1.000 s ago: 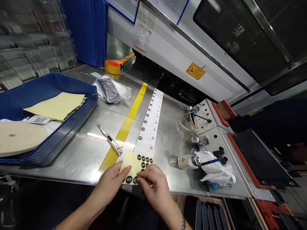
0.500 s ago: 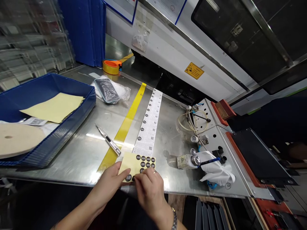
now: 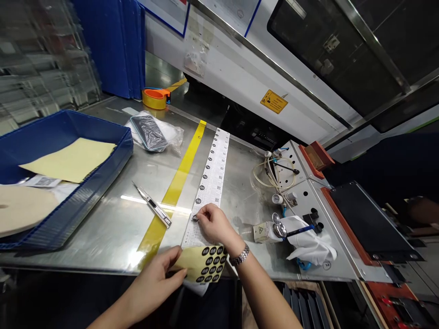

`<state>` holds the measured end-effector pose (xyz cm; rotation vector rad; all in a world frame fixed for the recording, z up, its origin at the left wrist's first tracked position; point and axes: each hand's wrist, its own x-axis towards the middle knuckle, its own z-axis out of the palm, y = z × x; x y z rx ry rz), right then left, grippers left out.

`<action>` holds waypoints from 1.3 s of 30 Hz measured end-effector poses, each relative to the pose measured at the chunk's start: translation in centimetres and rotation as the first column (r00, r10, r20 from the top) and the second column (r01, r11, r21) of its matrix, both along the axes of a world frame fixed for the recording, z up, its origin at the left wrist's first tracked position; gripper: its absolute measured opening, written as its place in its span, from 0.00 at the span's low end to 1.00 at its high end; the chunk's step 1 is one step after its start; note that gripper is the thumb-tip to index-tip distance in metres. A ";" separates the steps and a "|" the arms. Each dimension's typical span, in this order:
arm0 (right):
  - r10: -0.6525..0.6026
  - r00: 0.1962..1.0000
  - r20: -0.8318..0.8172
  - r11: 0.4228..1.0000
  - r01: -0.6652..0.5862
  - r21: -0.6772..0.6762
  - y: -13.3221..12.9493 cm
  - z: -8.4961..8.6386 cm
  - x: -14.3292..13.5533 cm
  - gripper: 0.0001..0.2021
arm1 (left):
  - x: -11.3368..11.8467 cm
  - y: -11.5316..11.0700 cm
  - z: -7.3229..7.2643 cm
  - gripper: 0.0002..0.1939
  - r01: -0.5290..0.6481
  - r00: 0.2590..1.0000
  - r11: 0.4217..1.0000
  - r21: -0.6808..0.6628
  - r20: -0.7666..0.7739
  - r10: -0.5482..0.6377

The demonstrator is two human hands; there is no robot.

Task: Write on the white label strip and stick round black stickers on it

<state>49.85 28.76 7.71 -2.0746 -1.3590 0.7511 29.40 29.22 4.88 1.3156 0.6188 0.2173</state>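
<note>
Between its thumb and fingers my left hand pinches a yellow sticker sheet with several round black stickers on its right part. My right hand is over the white label strip, its fingertips closed on a round black sticker at the strip's left edge. Farther up, the strip carries a column of similar black round stickers and small square codes. A cutter knife lies left of the strip, partly across the yellow tape line.
At left stands a blue bin with yellow paper and a beige disc. A wrapped black item and a tape dispenser are behind. On the right are a bottle, a white cloth and tubing.
My right hand has moved from the sticker sheet up to the label strip with a round sticker. My left hand and the sheet have shifted slightly down.
</note>
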 end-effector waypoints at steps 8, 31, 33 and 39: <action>0.002 0.996 0.095 1.000 0.001 -0.028 0.6 -0.5 -0.5 0.04 | 0.4 0.2 0.3 0.05 0.018 0.999 0.998 -0.056 0.027 -0.017; 0.063 0.997 0.047 0.931 -0.075 0.356 -7.7 3.4 -3.2 0.06 | 0.9 0.6 0.0 0.26 -0.152 0.988 0.976 -0.156 0.005 0.155; 0.121 0.993 0.008 0.932 -0.117 0.343 -8.6 3.2 -4.3 0.07 | 1.0 0.5 0.0 0.25 -0.170 0.985 0.978 -0.121 0.000 0.171; 0.151 0.979 0.137 0.919 -0.190 0.346 -8.3 1.8 -5.2 0.08 | 0.9 0.5 0.8 0.25 -0.240 0.971 0.961 -0.134 -0.015 0.240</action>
